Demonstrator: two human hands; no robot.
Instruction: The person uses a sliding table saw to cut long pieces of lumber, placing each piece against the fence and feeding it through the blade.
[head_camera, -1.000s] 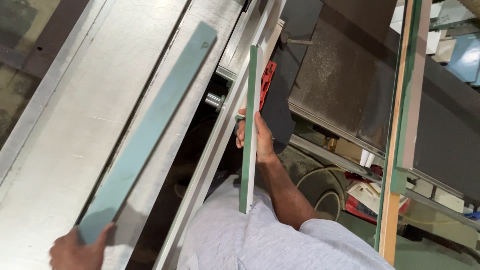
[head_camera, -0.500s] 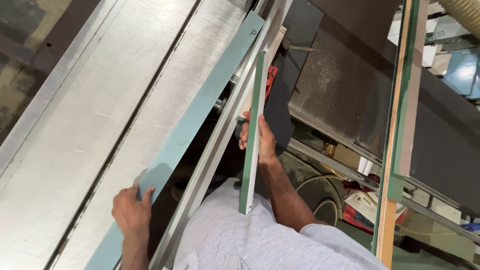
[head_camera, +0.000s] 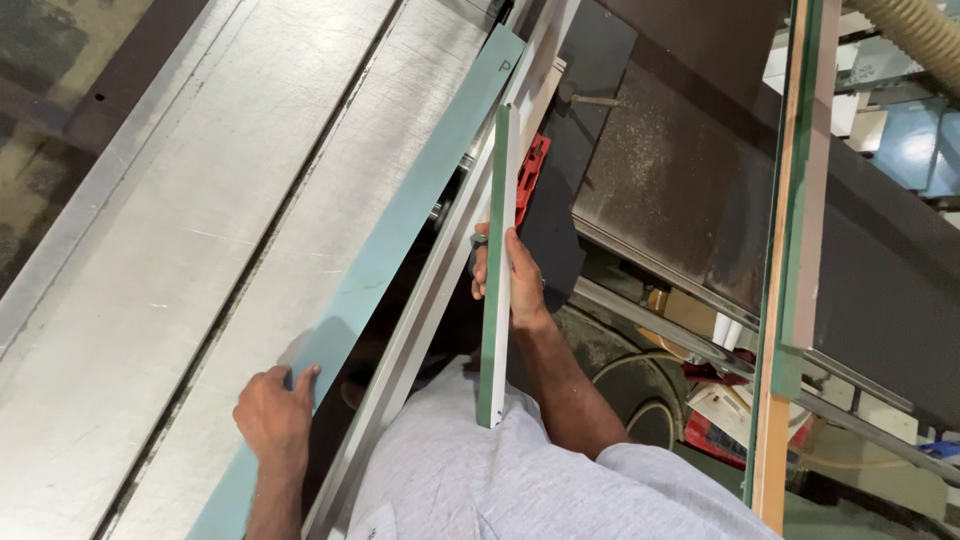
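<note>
My left hand (head_camera: 275, 415) rests on a long teal strip (head_camera: 400, 245) that lies flat along the right edge of the grey metal saw table (head_camera: 200, 220), fingers pressed against the strip's inner edge. My right hand (head_camera: 512, 280) grips a second, narrower green-edged strip (head_camera: 497, 270) and holds it on edge, upright, just right of the table's pale fence rail (head_camera: 440, 290). The lower end of that strip reaches my grey shirt.
A groove (head_camera: 270, 250) runs down the table. A red part (head_camera: 530, 180) sits beyond the fence. Dusty dark machine housing (head_camera: 690, 190) lies to the right. Tall wood and green panels (head_camera: 790, 260) stand on edge at the right, with clutter and a hose below.
The long teal strip has slid right across the table to lie against the fence rail, and my left hand has moved right with it. My right hand and its strip have stayed put.
</note>
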